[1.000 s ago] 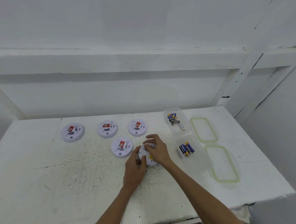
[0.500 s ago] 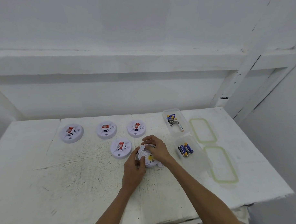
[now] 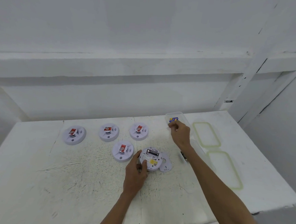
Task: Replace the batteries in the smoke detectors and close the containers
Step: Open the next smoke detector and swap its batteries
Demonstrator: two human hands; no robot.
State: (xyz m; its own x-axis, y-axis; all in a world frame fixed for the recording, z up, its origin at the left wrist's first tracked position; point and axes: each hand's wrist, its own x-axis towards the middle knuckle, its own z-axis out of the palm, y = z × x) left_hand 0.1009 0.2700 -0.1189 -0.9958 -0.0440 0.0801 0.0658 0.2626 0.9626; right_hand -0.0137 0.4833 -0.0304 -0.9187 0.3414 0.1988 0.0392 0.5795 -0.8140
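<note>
A white smoke detector [image 3: 151, 159] lies face down near the table's middle, with one dark battery [image 3: 153, 152] in its open compartment. Its round back cover [image 3: 165, 163] rests against its right side. My left hand [image 3: 136, 171] holds the detector's left edge. My right hand [image 3: 179, 133] hovers over the far clear container [image 3: 174, 113], fingers pinched together; a blue and yellow battery [image 3: 173, 119] shows inside. Whether those fingers hold anything is hidden. My right forearm covers most of the near container [image 3: 199, 148].
Several more smoke detectors sit face up on the white table [image 3: 57, 184]: three in a back row [image 3: 73, 135] [image 3: 108, 132] [image 3: 138, 131] and one in front [image 3: 123, 151]. Two green-rimmed lids [image 3: 206, 134] [image 3: 224, 169] lie right of the containers. The table's right edge is close.
My right hand left the flipped detector and moved up and right to the far container. The detector's compartment and loose cover are now exposed. My left hand stayed on it.
</note>
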